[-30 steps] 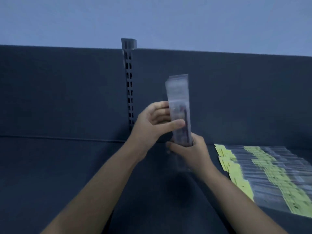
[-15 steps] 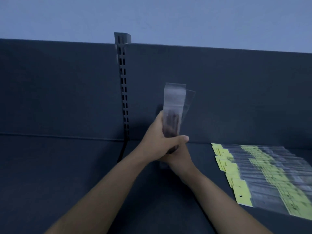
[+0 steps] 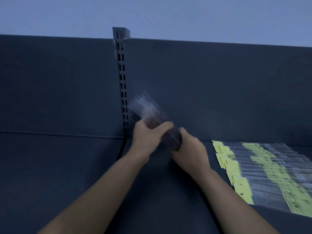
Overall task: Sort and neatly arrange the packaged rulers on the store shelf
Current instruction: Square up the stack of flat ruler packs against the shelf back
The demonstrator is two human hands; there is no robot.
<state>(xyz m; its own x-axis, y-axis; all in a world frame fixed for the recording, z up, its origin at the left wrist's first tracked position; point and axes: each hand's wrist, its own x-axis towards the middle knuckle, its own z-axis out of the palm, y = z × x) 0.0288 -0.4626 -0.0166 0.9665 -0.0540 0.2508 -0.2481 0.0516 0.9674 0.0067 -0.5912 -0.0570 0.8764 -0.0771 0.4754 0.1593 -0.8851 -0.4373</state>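
**A:** How far along does this look?

**B:** Start with the shelf (image 3: 67,174), since it takes up most of the view. Much of its dark surface has no stock on it. On its right side a row of packaged rulers (image 3: 270,168) lies flat. The packs overlap like roof tiles, with their yellow header cards (image 3: 224,154) all turned to the left. I'd judge that part done, but the row runs off the right edge, so I can't say how long it is.

**A:** And what's left to do?

**B:** At least the bundle (image 3: 148,114) in the person's hands. It's held above the shelf, in front of the back panel (image 3: 219,90) and just right of the slotted upright (image 3: 122,85). Its top end leans left, and it's well apart from the laid row.

**A:** How does the bundle look?

**B:** It's several clear plastic sleeves, fanned slightly at the top, with something dark inside lower down. I see no yellow card on these. It's blurred, so I can't make out any print.

**A:** What about the hands?

**B:** Both are gripping it. The left hand (image 3: 146,141) wraps the middle, with its fingers (image 3: 141,126) curled round and the thumb across the front. The right hand (image 3: 190,152) clasps the lower end. My guess is the person is squaring the sleeves up before laying them down.
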